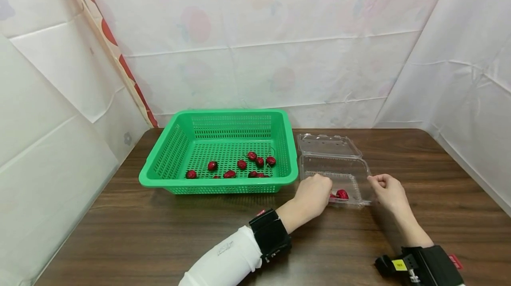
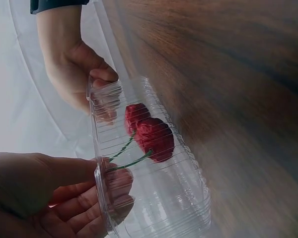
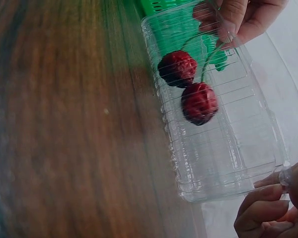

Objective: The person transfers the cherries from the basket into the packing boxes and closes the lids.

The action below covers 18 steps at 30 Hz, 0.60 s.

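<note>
Two wrinkled red cherries (image 3: pixel 199 103) with green stems hang inside the front of a hinged clear plastic box (image 1: pixel 339 166). My left hand (image 1: pixel 314 193) is at the box's near left rim and pinches the stems between thumb and fingers; in the left wrist view the stems run up to its thumb. At the near right corner my right hand (image 1: pixel 386 192) pinches the box's rim. The box's lid (image 1: pixel 329 145) lies folded back on the far side. In the head view the left hand partly hides the cherries.
A green perforated basket (image 1: pixel 235 182) stands to the left of the box, with several cherries (image 1: pixel 259 162) scattered in it. Both are on a dark wooden table (image 1: pixel 167 233). White patterned sheeting (image 1: pixel 239 55) rises behind the table and along both sides.
</note>
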Tool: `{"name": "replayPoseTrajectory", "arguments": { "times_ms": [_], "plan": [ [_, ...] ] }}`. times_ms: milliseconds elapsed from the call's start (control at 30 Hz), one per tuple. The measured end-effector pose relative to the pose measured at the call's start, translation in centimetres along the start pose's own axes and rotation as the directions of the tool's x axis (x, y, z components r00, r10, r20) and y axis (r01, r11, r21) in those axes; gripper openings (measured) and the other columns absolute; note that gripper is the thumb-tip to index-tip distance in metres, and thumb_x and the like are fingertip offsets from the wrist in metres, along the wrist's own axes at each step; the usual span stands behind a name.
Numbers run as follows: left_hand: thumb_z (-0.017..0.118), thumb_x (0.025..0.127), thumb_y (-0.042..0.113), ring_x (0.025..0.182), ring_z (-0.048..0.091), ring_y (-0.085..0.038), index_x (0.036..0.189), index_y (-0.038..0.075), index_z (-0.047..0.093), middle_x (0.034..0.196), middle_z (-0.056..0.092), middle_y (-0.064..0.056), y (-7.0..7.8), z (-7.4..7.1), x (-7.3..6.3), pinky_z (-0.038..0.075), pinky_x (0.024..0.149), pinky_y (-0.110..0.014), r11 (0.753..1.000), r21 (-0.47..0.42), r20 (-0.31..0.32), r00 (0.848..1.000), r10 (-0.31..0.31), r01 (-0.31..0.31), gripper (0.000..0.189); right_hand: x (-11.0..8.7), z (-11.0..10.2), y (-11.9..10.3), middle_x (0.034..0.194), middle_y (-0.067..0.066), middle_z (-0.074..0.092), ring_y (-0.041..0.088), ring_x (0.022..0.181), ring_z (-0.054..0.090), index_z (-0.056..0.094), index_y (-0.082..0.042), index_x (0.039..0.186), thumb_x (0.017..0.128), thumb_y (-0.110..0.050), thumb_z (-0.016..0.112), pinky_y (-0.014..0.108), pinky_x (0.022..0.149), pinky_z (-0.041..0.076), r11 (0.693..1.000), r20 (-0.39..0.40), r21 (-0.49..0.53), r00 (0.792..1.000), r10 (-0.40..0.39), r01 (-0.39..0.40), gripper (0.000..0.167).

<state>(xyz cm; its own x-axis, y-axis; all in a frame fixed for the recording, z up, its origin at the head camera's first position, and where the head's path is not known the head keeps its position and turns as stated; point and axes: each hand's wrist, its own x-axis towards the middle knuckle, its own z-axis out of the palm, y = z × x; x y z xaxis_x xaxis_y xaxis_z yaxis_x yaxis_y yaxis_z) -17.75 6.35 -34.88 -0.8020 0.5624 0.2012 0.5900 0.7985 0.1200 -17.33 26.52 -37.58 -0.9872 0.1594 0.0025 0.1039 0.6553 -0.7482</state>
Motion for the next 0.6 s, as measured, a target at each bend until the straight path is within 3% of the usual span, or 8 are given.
{"name": "replayPoseTrajectory", "arguments": {
  "times_ms": [300,600],
  "plan": [
    [0.056,0.083,0.010,0.057,0.057,-0.010,0.058,0.015,0.056,0.062,0.059,0.004,0.11,0.49,0.05,0.044,0.046,-0.024,1.000,0.014,0.002,1.000,0.011,-0.011,0.026,-0.13,0.10,-0.01,0.062,-0.001,0.049,0.010,0.047,0.048,0.047,0.011,0.099,0.094,-0.028,0.041,0.026,0.046,0.041,1.000,-0.007,-0.002,1.000,0.006,-0.006,0.040],
    [0.058,0.082,0.012,0.068,0.058,-0.010,0.063,0.015,0.060,0.073,0.058,0.003,0.07,-0.05,-0.18,0.046,0.051,-0.023,1.000,0.021,-0.028,0.999,0.017,-0.016,0.020,-0.06,0.03,0.07,0.063,0.001,0.050,0.011,0.048,0.049,0.047,0.011,0.100,0.094,-0.029,0.040,0.026,0.046,0.041,1.000,-0.006,-0.006,1.000,0.001,-0.001,0.041]
  ]
}}
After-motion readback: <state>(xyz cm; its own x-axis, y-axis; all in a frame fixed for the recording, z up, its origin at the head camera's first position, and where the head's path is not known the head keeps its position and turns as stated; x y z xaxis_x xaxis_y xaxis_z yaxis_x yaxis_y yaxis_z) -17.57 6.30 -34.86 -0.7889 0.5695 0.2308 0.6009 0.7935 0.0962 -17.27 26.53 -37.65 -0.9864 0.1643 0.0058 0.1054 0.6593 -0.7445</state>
